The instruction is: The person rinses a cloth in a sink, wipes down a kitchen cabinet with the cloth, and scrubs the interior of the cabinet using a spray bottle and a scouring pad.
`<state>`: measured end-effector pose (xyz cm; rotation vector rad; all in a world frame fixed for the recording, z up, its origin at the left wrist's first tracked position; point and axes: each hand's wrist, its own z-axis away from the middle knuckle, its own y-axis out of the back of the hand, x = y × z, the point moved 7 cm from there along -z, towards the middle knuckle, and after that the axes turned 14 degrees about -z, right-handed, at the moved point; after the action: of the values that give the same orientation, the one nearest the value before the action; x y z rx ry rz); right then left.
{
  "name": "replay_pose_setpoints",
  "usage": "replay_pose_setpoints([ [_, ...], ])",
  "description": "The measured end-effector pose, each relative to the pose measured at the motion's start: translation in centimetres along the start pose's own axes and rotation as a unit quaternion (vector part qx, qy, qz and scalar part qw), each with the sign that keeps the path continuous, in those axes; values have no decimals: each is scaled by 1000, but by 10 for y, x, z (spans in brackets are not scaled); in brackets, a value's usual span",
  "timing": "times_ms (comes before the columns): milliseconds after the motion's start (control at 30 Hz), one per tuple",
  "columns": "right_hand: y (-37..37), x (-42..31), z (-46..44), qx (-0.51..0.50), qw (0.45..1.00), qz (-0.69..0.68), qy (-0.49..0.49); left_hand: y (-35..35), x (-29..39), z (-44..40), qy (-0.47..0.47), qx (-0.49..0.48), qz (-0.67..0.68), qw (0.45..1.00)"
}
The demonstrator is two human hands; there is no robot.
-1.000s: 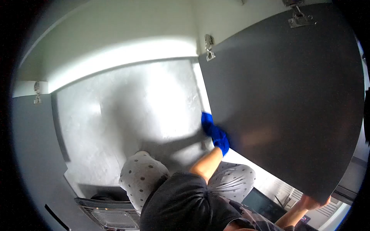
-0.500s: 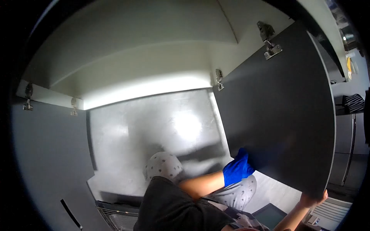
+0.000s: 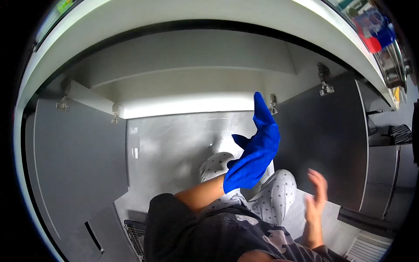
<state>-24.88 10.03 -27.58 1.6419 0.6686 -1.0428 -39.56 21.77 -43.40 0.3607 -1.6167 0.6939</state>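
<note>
My left hand, inside a blue cloth glove (image 3: 257, 150), is raised in front of the open cabinet. Its thumb part stands apart from the long finger part, with nothing between them; the fingers themselves are hidden. The glove's pointed tip overlaps the lower front of the cabinet (image 3: 187, 89) in the picture. My right hand (image 3: 317, 194) is open in the air beside my right knee, its thumb and fingers apart. Nearest to it is the dark grey right door (image 3: 325, 131), and a gap shows between them. The left door (image 3: 80, 148) also stands open.
Metal hinges (image 3: 324, 79) join the doors to the cabinet. A pale countertop edge (image 3: 183, 12) curves overhead, with a metal pot (image 3: 390, 65) at the right. Below are shiny grey floor (image 3: 161, 148), my dotted trouser legs (image 3: 279, 187) and a wire rack (image 3: 136, 236).
My right hand has let go of the right door's lower edge and moved left. My gloved left hand has risen from beside the door towards the cabinet. The view has shifted, showing the countertop.
</note>
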Motion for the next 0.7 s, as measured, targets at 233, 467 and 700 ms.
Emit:
replay_pose_setpoints([
  [233,-231,87,-81,-360,826,-357,-248,82,-20,8,-48,72,-10,996],
  [467,-320,155,-200,-199,831,-416,-310,210,-32,-35,-129,261,-103,951],
  [700,-377,147,-267,-410,785,-365,-289,267,15,-19,-95,361,-649,663],
])
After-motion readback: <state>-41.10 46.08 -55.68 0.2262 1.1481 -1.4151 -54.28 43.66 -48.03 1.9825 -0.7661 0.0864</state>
